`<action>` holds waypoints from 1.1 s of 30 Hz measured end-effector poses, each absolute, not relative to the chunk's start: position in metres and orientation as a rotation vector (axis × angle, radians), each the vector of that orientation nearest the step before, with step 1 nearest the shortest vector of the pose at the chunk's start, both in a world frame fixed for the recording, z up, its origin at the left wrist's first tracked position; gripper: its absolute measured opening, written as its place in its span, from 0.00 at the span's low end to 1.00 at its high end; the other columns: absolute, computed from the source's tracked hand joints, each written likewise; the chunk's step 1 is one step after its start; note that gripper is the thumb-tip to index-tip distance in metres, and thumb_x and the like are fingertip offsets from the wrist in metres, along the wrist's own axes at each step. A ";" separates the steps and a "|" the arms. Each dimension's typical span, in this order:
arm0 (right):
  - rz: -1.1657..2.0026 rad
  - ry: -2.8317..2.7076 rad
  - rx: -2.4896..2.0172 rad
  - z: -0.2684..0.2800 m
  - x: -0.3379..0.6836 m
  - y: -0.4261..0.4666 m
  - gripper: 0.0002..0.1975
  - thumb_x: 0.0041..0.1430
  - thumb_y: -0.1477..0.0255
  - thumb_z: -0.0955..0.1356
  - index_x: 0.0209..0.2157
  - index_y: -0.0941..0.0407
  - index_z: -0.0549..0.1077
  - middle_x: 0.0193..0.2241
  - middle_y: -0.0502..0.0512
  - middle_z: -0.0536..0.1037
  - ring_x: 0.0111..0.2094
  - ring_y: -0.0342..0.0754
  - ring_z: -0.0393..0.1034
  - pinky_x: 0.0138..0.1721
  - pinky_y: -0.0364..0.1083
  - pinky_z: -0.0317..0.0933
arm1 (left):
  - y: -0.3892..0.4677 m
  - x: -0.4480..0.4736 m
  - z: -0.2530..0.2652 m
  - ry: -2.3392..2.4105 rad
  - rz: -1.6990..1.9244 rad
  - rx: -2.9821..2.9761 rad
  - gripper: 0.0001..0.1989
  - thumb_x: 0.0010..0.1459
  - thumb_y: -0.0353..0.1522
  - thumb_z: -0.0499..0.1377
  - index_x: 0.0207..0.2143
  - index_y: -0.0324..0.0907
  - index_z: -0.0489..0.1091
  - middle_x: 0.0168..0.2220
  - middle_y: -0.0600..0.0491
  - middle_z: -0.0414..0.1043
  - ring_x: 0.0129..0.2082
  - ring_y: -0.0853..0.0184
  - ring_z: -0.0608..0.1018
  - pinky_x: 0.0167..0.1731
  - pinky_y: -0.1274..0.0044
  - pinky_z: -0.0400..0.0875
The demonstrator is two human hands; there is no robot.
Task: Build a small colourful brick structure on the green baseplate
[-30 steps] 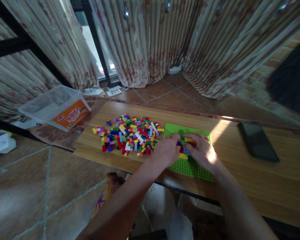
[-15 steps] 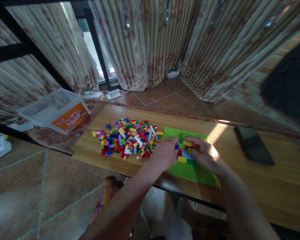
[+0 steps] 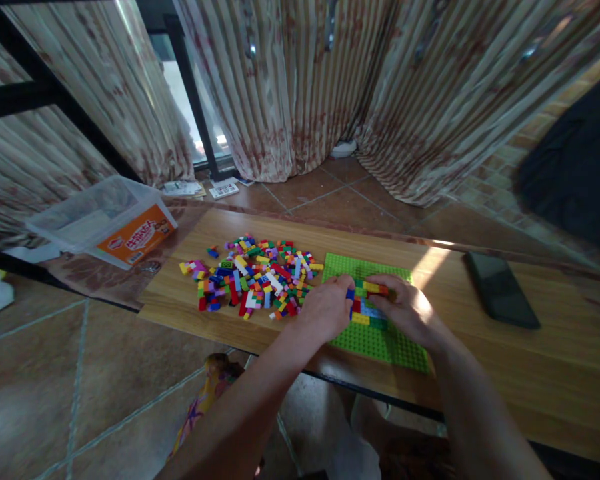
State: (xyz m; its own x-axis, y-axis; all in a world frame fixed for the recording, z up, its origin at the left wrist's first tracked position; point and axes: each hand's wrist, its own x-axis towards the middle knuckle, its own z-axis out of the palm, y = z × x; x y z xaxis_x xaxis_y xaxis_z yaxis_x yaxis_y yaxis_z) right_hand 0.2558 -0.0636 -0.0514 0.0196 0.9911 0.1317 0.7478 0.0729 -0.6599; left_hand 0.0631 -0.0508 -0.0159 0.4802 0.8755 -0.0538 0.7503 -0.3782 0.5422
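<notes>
- Just changed: a second ago the right hand [image 3: 406,308] covered more of the brick rows [image 3: 371,311]; now a wider gap parts it from the left hand [image 3: 325,310] and more colour shows, suggesting a pressing or adjusting step is easing.
- The green baseplate [image 3: 363,345] lies flat on the tabletop [image 3: 480,373], right of centre in the frame, with the rows attached.
- The rows run left to right, dipping slightly rightward; the yellow brick [image 3: 361,319] has its long axis that way. The baseplate looks nearly square, so no long axis stands out.
- Left fingers are curled against a blue brick [image 3: 351,294]; right fingers bend around the rows' right end. I cannot tell whether either grips.
</notes>
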 end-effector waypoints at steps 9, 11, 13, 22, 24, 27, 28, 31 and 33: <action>0.527 -1.806 -1.723 -0.049 0.253 -0.064 0.16 0.54 0.64 0.66 0.43 0.54 0.76 0.44 0.58 0.77 0.46 0.56 0.70 0.49 0.58 0.64 | -0.051 0.063 -0.018 1.350 0.346 2.236 0.11 0.60 0.30 0.55 0.46 0.44 0.64 0.43 0.50 0.73 0.42 0.61 0.77 0.42 0.71 0.72; 0.520 -1.815 -1.711 -0.050 0.255 -0.064 0.16 0.54 0.64 0.66 0.44 0.53 0.76 0.44 0.58 0.77 0.46 0.56 0.70 0.50 0.58 0.64 | -0.051 0.063 -0.018 1.345 0.347 2.236 0.11 0.60 0.30 0.54 0.45 0.44 0.64 0.43 0.50 0.73 0.42 0.61 0.77 0.42 0.71 0.72; 0.522 -1.823 -1.707 -0.051 0.255 -0.064 0.17 0.54 0.64 0.67 0.44 0.53 0.76 0.44 0.58 0.77 0.46 0.56 0.70 0.50 0.58 0.64 | -0.051 0.063 -0.019 1.340 0.352 2.239 0.11 0.60 0.30 0.54 0.46 0.44 0.64 0.43 0.50 0.73 0.42 0.61 0.77 0.42 0.71 0.72; 0.533 -1.780 -1.735 -0.050 0.253 -0.063 0.16 0.53 0.64 0.67 0.43 0.53 0.76 0.42 0.59 0.77 0.45 0.57 0.69 0.48 0.58 0.64 | -0.052 0.064 -0.020 1.352 0.350 2.241 0.11 0.61 0.30 0.53 0.47 0.44 0.64 0.44 0.50 0.73 0.43 0.62 0.77 0.43 0.72 0.71; 0.538 -1.783 -1.727 -0.049 0.252 -0.064 0.16 0.53 0.64 0.67 0.43 0.53 0.76 0.42 0.59 0.77 0.45 0.57 0.70 0.48 0.59 0.65 | -0.052 0.064 -0.020 1.358 0.351 2.242 0.11 0.61 0.30 0.53 0.47 0.44 0.64 0.44 0.50 0.73 0.43 0.62 0.77 0.43 0.72 0.71; 0.546 -1.755 -1.742 -0.048 0.251 -0.064 0.16 0.52 0.65 0.67 0.42 0.53 0.76 0.43 0.59 0.77 0.44 0.57 0.70 0.47 0.59 0.65 | -0.052 0.064 -0.021 1.360 0.353 2.241 0.12 0.61 0.30 0.54 0.47 0.44 0.64 0.44 0.51 0.73 0.42 0.62 0.77 0.43 0.72 0.71; 0.545 -1.742 -1.752 -0.048 0.250 -0.065 0.16 0.52 0.65 0.67 0.42 0.53 0.76 0.43 0.59 0.76 0.44 0.57 0.69 0.47 0.59 0.65 | -0.052 0.064 -0.021 1.357 0.355 2.245 0.12 0.61 0.31 0.54 0.47 0.44 0.64 0.44 0.50 0.73 0.42 0.62 0.77 0.43 0.72 0.71; 0.537 -1.721 -1.763 -0.048 0.248 -0.065 0.15 0.51 0.67 0.67 0.42 0.53 0.76 0.42 0.59 0.76 0.45 0.57 0.69 0.47 0.59 0.65 | -0.052 0.064 -0.021 1.358 0.353 2.256 0.11 0.61 0.31 0.54 0.47 0.44 0.64 0.43 0.50 0.73 0.41 0.61 0.77 0.42 0.71 0.72; 0.530 -1.716 -1.763 -0.049 0.247 -0.065 0.15 0.51 0.68 0.67 0.41 0.53 0.76 0.42 0.59 0.76 0.45 0.57 0.69 0.48 0.59 0.65 | -0.052 0.064 -0.021 1.366 0.339 2.251 0.11 0.61 0.31 0.54 0.47 0.43 0.64 0.43 0.50 0.73 0.42 0.61 0.77 0.42 0.71 0.72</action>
